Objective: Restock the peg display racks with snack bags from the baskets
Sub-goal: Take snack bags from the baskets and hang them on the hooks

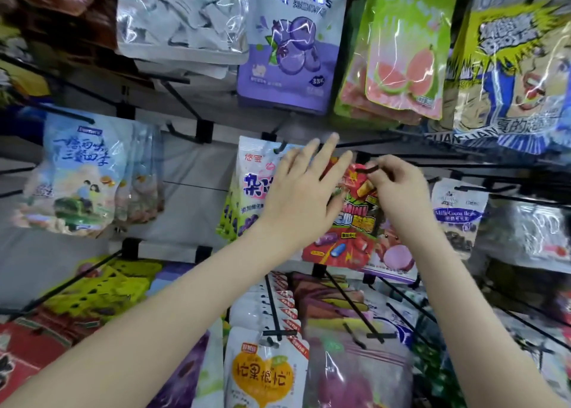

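Nearest, from the bottom corners: two bare forearms, angled up and inward toward the middle row of a peg rack (191,166).

Between the forearms, on the bottom row: a mango bag (265,373) with an orange heart, hung on a black peg (273,312). Just to its right, a pink bag (355,373). Left of the left forearm, a stack of yellow-green bags (102,287).

Further in, at the middle row:
- Left grip (304,191) spread wide, with the back of the hand toward the camera. Fingers straight and fanned, pointing up and to the right. Laid flat across the right side of a white bag (247,191) and the upper left of a red bag (343,231).
- Right grip (398,185) curled, knuckles up. Thumb and forefinger pinching the red bag's top edge, right at a dark peg tip (370,169). Remaining fingers tucked in below.
- Red bag hanging roughly upright between the two hands. Just beside the white bag on its left and overlapping a pale purple bag (395,253) behind it on the right.

On the same row, further out: a cocoa bag (457,210) to the right and a light blue bag (74,176) well apart to the left.

Farthest, on the top row from left to right: a clear bag (182,15) of small white packets, a blueberry bag (290,46), a guava bag (404,55) in green and pink, and a comic-print bag (519,67) in yellow and blue.
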`<state>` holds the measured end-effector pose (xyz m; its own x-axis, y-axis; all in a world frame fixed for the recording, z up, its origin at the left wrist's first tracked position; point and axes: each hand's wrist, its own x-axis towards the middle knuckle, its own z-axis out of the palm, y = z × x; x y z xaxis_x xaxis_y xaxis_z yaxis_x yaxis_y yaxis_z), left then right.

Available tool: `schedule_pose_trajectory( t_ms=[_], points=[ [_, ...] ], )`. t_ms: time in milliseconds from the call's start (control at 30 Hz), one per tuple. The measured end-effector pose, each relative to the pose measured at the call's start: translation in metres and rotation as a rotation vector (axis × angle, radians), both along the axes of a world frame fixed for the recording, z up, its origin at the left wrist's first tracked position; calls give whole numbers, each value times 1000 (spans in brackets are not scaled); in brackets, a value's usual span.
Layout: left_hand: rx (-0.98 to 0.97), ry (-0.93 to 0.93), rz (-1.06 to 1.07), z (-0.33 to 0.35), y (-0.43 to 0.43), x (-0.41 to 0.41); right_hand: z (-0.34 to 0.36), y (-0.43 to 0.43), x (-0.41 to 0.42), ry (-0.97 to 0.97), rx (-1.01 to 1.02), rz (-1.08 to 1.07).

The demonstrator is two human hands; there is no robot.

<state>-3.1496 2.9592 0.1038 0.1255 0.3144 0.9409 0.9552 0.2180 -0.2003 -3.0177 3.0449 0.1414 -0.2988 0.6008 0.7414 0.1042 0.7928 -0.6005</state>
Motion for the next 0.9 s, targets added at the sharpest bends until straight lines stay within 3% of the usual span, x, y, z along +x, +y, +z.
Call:
schedule_pose_trajectory(
  t_ms=[167, 267, 367, 467, 567, 667, 900],
  points=[
    [-81, 103, 113, -5, 2, -20, -9, 13, -30, 104, 237, -209],
    [-138, 136, 197, -6, 1, -24, -25, 8, -37, 78, 340, -389],
    [-121, 162, 220, -9, -2, -23, -47, 0, -40, -7, 435, -439],
    [-41, 95, 209, -17, -6, -23, -57, -1, -37, -185, 410, -409],
    [-33, 16, 352, -28, -13, -19, -57, 0, -33, -323, 387, -379],
    [-55, -54, 323, -37, -21, -9, -65, -3, -31, -410, 385, -362],
    [-20, -247, 201, -81, -70, 41, -110, -49, 6, -149, 485, -110]
  ],
)
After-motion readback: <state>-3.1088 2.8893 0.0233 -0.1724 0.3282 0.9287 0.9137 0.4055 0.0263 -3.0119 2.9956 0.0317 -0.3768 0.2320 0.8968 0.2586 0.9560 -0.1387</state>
